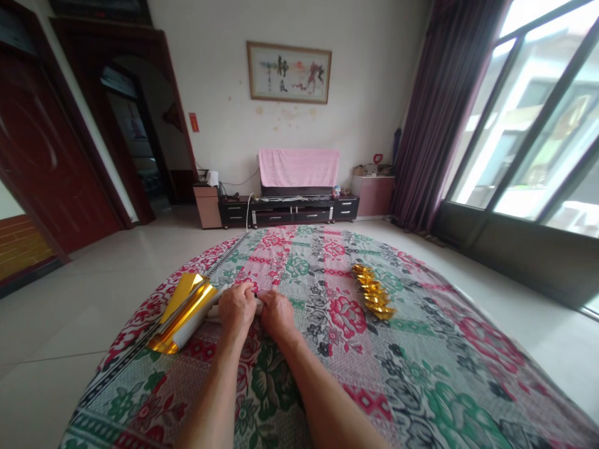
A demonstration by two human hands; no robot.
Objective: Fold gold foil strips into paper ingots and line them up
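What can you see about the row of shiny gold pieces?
The row of gold pieces looks like shiny foil or metallic paper, with pointed, ruffled edges packed closely together. It lies slantwise on the flowered cloth, to the right of the right hand and apart from it. The folds are too small to make out.

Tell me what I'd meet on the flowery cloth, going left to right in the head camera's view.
Shiny gold sheets, the person's left hand, the right hand, a row of folded gold pieces.
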